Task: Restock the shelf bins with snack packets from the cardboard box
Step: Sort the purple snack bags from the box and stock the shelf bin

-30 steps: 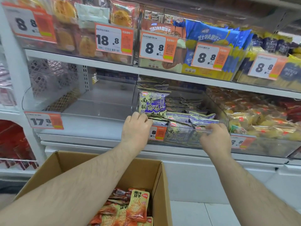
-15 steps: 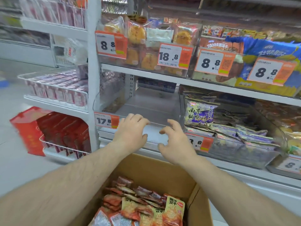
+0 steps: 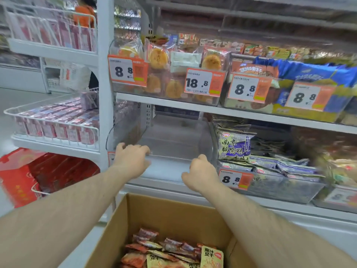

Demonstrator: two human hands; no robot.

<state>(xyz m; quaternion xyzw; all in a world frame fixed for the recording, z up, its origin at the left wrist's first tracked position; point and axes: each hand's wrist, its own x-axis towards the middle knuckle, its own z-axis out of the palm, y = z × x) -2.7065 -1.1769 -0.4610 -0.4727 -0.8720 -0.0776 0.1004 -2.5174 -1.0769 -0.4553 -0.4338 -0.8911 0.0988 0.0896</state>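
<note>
An open cardboard box stands below me, with several orange and red snack packets lying in it. Straight ahead on the middle shelf is an empty clear plastic bin. My left hand curls its fingers over the left part of the bin's front rim. My right hand has its fingers curled on the right part of the same rim. Neither hand holds a packet.
Right of the empty bin is a bin of purple packets with an 8.8 price tag. The shelf above carries full bins of pastries. Left are a wire basket of pink packets and red boxes. A person in orange stands far back.
Both hands have moved left from the bin of purple packets to the empty clear bin. Half a second ago they hovered at its front; now their fingers curl on its rim.
</note>
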